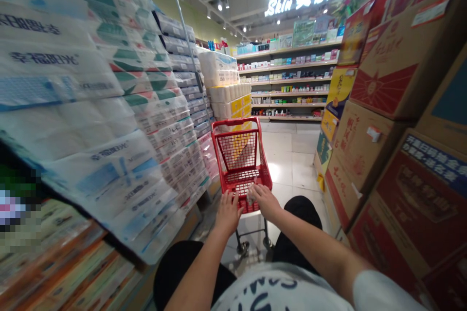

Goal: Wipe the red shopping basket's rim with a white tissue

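A red shopping cart (239,148) with a grid basket stands right in front of me, its wheels low between my knees. At the cart's near edge is my left hand (229,211), palm down with its fingers spread and nothing visible in it. My right hand (265,200) is beside it at the near right part of the cart. Something small and pale, perhaps crumpled plastic, shows at its fingertips; what it is cannot be made out.
Tall stacks of wrapped tissue packs (146,82) line the left side. Cardboard boxes (386,67) are piled on the right. Tiled floor (282,143) runs between them to shelves of small goods (292,77) at the back.
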Demonstrator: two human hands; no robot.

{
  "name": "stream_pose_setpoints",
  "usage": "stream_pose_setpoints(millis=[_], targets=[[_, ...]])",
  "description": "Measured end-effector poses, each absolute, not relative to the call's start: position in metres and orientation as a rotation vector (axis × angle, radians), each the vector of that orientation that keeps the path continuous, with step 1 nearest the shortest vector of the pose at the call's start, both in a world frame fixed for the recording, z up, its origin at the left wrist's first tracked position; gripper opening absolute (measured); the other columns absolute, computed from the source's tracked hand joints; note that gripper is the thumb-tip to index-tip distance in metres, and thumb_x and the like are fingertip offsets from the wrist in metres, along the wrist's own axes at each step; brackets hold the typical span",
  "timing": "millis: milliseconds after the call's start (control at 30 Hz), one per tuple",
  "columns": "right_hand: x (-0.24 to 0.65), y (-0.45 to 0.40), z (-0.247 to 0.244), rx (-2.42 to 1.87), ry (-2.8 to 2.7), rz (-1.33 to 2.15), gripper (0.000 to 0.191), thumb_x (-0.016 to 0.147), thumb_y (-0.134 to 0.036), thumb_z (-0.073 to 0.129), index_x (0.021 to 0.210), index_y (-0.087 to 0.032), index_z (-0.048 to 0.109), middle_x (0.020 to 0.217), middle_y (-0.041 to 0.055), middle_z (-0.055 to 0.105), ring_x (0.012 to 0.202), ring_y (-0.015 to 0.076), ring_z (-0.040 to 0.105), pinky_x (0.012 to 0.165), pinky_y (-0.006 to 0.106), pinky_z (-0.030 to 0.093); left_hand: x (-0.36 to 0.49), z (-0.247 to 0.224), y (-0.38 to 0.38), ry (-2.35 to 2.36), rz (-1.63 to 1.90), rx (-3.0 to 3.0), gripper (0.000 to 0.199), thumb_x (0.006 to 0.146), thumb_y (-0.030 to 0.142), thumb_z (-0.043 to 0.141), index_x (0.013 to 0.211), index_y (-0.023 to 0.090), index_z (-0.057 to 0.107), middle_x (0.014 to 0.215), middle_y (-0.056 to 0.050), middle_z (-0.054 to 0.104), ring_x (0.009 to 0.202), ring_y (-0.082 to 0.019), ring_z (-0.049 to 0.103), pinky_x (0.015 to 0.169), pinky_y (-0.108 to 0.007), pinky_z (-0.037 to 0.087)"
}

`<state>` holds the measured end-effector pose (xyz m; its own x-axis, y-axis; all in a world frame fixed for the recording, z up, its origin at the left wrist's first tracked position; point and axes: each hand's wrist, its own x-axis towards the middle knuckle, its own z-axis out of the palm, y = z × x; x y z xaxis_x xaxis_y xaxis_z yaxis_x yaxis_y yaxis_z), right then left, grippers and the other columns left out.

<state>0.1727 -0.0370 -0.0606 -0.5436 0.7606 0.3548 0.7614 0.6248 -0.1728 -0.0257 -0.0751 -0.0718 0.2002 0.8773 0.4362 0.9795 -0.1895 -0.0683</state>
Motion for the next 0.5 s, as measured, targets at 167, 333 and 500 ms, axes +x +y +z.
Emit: stream_pose_setpoints(millis=[167,333,500], targets=[[0.143,-0.043,-0.059,-1.048,-2.547,0.032,0.072,0.075,-0.007,0.050,0.145,-0.017,0.033,0.151,0.0117,0.032,0.139,0.0254,0.025,0.112,0.046,0.025,-0.032,-0.073,-0.078,-1.701,-0.433,-2.196,0.052,0.088,0.030,0.045,0.138,0.017,0.038,0.136,-0.012,0.047,0.136,-0.030,0.032,0.110,-0.050,0.032],[0.184,-0.028,-0.070,-1.022,-2.560,-0.098,0.073,0.076,-0.004,0.047,0.146,-0.019,0.032,0.150,0.0086,0.035,0.137,0.0251,0.030,0.113,0.047,0.024,-0.036,-0.074,-0.081,-1.671,-0.454,-2.204,0.059,0.086,0.031,0.049,0.141,0.019,0.032,0.139,-0.011,0.045,0.137,-0.031,0.031,0.110,-0.051,0.033],[0.195,-0.019,-0.082,-0.951,-2.399,-0.205,0.062,0.082,-0.004,0.044,0.142,-0.019,0.039,0.145,0.0095,0.042,0.137,0.0229,0.032,0.108,0.045,0.036,-0.030,-0.077,-0.078,-1.664,-0.452,-2.172,0.060,0.085,0.029,0.050,0.141,0.016,0.033,0.140,-0.012,0.045,0.138,-0.031,0.029,0.111,-0.050,0.032]])
